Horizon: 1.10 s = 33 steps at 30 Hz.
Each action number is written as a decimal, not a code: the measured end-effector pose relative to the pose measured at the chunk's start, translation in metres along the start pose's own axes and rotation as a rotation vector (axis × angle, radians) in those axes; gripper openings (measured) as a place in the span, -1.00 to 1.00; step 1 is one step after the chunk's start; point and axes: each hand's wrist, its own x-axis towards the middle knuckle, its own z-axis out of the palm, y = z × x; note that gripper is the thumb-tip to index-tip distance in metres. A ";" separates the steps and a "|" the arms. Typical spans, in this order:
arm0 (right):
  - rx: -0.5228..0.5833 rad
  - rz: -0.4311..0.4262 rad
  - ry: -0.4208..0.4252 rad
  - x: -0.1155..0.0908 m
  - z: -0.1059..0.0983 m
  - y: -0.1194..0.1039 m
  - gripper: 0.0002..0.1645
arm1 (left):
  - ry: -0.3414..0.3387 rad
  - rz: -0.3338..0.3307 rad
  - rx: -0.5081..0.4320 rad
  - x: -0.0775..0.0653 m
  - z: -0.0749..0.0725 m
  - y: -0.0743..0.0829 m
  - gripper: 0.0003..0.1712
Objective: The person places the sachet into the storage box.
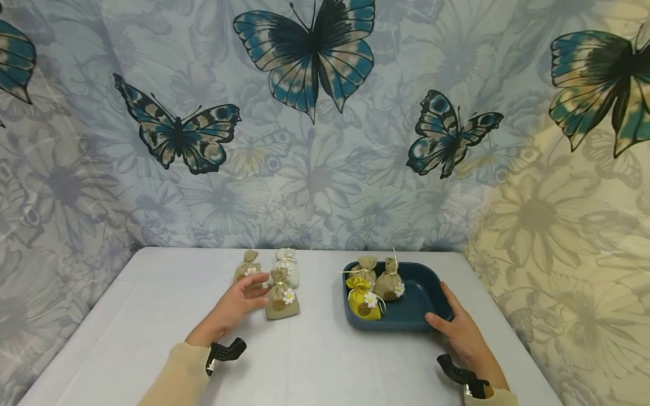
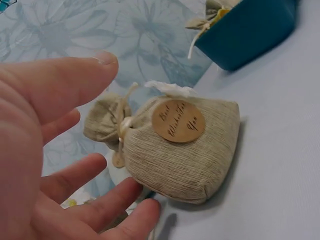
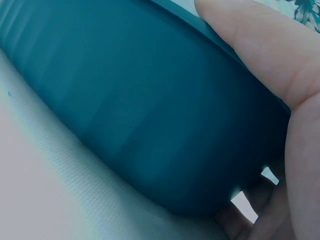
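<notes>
My left hand [image 1: 235, 305] reaches beside a beige drawstring pouch [image 1: 282, 300], thumb and fingers spread apart. In the left wrist view this pouch [image 2: 185, 150] bears a round "Best Wishes For You" sticker and a white flower; the fingertips come close to its lower side. Behind it stand a white pouch [image 1: 290, 273] and another beige pouch [image 1: 246, 265], the latter partly covered by the hand. My right hand [image 1: 459, 327] grips the right end of a dark blue rectangular dish [image 1: 421, 293], thumb over its rim. The dish's wall [image 3: 140, 110] fills much of the right wrist view.
Inside the dish, at its left side, sit a yellow pouch [image 1: 363, 304] and two beige pouches, one [image 1: 388, 282] with a daisy. All rest on a white-covered table [image 1: 315, 366]. A butterfly-printed cloth [image 1: 325, 186] hangs right behind the table's back edge.
</notes>
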 end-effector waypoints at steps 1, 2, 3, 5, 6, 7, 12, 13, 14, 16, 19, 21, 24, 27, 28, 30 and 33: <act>-0.005 -0.003 0.003 0.000 0.000 0.000 0.20 | -0.003 -0.006 0.008 0.000 0.000 -0.001 -0.24; -0.006 -0.005 0.006 0.000 0.000 -0.001 0.20 | -0.005 -0.014 0.016 0.000 0.000 -0.002 -0.24; -0.011 -0.008 0.010 0.000 0.001 -0.001 0.20 | -0.006 -0.024 0.029 0.001 0.000 -0.003 -0.25; -0.016 0.001 0.009 -0.001 0.001 -0.001 0.20 | -0.014 -0.035 0.055 0.001 0.001 -0.005 -0.28; -0.018 0.008 0.006 -0.001 0.000 -0.002 0.21 | -0.018 -0.035 0.067 0.001 0.002 -0.006 -0.30; -0.017 0.012 0.004 -0.002 0.000 -0.002 0.21 | -0.023 -0.035 0.081 0.002 0.002 -0.007 -0.32; -0.009 0.016 0.001 -0.002 0.000 -0.004 0.21 | -0.046 -0.011 0.122 0.003 0.004 -0.012 -0.39; -0.010 0.012 0.004 -0.002 0.000 -0.004 0.20 | -0.051 -0.003 0.126 0.003 0.004 -0.013 -0.40; -0.010 0.009 0.005 -0.001 0.000 -0.004 0.20 | -0.052 0.004 0.126 0.003 0.005 -0.014 -0.40; -0.013 0.007 0.006 -0.001 0.001 -0.004 0.20 | -0.049 0.007 0.129 0.003 0.005 -0.015 -0.38; -0.019 0.014 0.009 0.000 0.001 -0.004 0.21 | -0.033 -0.003 0.144 0.003 0.007 -0.015 -0.35; -0.019 0.023 0.007 -0.001 0.001 -0.004 0.21 | -0.020 -0.018 0.157 0.003 0.008 -0.015 -0.33; -0.015 0.029 -0.001 -0.002 0.001 -0.005 0.21 | -0.009 -0.031 0.181 0.003 0.008 -0.014 -0.33; 0.000 0.027 -0.010 -0.003 0.001 -0.006 0.20 | -0.001 -0.046 0.196 0.004 0.007 -0.014 -0.35; 0.002 0.026 -0.010 -0.003 0.001 -0.006 0.20 | 0.000 -0.048 0.198 0.004 0.006 -0.014 -0.36; 0.012 0.023 -0.010 -0.002 0.002 -0.006 0.20 | 0.002 -0.057 0.199 0.004 0.006 -0.014 -0.36; 0.026 0.024 -0.010 -0.001 0.002 -0.006 0.20 | 0.009 -0.076 0.199 0.004 0.006 -0.014 -0.37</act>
